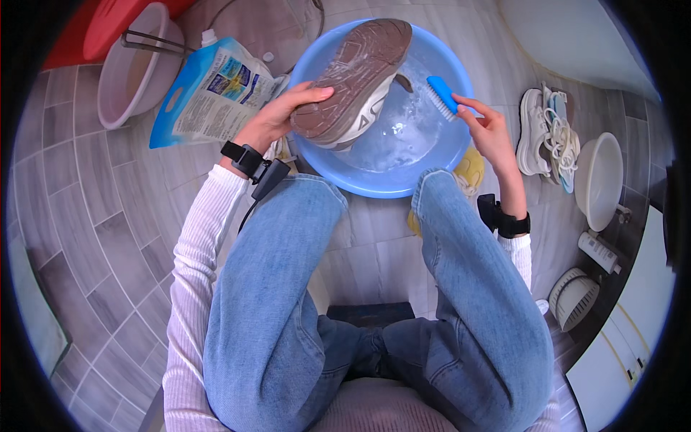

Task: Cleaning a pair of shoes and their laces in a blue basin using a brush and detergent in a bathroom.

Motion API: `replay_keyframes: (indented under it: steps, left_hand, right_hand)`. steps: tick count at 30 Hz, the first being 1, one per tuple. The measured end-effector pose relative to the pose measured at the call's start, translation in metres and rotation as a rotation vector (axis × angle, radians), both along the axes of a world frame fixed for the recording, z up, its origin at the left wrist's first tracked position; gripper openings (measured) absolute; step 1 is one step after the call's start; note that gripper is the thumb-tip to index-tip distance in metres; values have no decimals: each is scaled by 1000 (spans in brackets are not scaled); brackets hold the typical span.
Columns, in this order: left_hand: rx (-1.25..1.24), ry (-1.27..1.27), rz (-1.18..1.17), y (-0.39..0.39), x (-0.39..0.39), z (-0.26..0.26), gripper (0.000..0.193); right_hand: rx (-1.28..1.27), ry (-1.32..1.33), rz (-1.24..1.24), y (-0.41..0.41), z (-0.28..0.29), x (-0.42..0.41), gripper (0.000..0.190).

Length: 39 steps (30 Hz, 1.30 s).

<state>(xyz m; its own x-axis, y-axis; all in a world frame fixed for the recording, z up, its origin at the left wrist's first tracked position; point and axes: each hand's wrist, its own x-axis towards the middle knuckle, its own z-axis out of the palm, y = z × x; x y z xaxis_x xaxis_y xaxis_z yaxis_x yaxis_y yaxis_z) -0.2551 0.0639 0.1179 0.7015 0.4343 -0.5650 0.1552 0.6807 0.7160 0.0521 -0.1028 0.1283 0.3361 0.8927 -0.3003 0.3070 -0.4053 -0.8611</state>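
Note:
My left hand (280,110) grips a shoe (356,75) by its heel end, thumb on the brown sole, which faces up and bears whitish suds. White upper with dark marking shows along the shoe's right side. Between the fingers of my right hand (488,129) is a blue scrubbing brush (442,97), its white bristles pointing down and left, apart from the shoe. Both are above a round blue plastic basin (378,189) holding cloudy, foamy water. A small dark piece (404,83) shows beside the shoe; I cannot tell what it is.
At left lie a blue-and-white detergent refill pouch (216,97) and a tilted pinkish basin (135,65). Several shoes (548,135) stand at right, beside a white basin (599,181), a bottle (598,251) and a slotted basket (573,299). My knees flank the basin's near rim.

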Motion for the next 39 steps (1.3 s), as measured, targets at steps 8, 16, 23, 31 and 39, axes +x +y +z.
replay_keyframes:
  steps: [8, 16, 23, 31, 39]
  left_hand:
    - [-1, -139, 87, 13, -24, 0, 54]
    - [-362, -473, 180, 12, -21, -19, 43]
    - [-474, -544, 386, -16, -10, -25, 44]
    - [-690, -449, 314, -19, -3, -32, 51]
    - [-1152, -727, 250, -39, 7, -40, 64]
  right_hand:
    - [-20, -59, 31, 3, -2, -3, 26]
    - [-76, -228, 78, -2, -31, -21, 34]
    - [-127, -346, 196, 2, -32, -37, 23]
    - [-226, 130, 66, 11, -37, -26, 28]
    - [-163, 425, -20, 32, -34, -35, 31]
